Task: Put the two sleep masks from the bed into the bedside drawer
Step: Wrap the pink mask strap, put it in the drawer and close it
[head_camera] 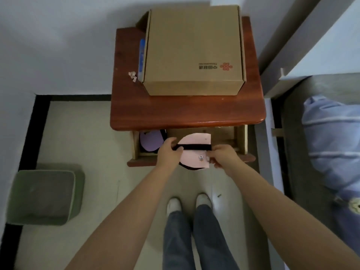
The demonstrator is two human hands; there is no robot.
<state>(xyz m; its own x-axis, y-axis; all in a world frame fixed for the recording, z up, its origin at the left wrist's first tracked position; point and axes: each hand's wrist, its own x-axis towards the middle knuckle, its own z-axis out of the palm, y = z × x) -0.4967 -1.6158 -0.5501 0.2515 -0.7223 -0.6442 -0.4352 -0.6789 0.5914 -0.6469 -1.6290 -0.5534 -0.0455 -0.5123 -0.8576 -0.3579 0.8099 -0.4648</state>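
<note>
A pink sleep mask (194, 140) with a black strap across it is held over the open bedside drawer (241, 142). My left hand (169, 152) grips its left end at the strap, and my right hand (224, 155) pinches its right end. The mask's near edge overhangs the drawer front. A purple sleep mask (151, 142) lies inside the drawer at its left end, partly hidden under the tabletop.
The red-brown bedside table (187, 112) carries a large cardboard box (193, 49) with a blue item and pink scraps beside it. A green bin (45, 194) stands on the floor at left. The bed with a blue striped quilt (331, 141) is at right. My feet are below the drawer.
</note>
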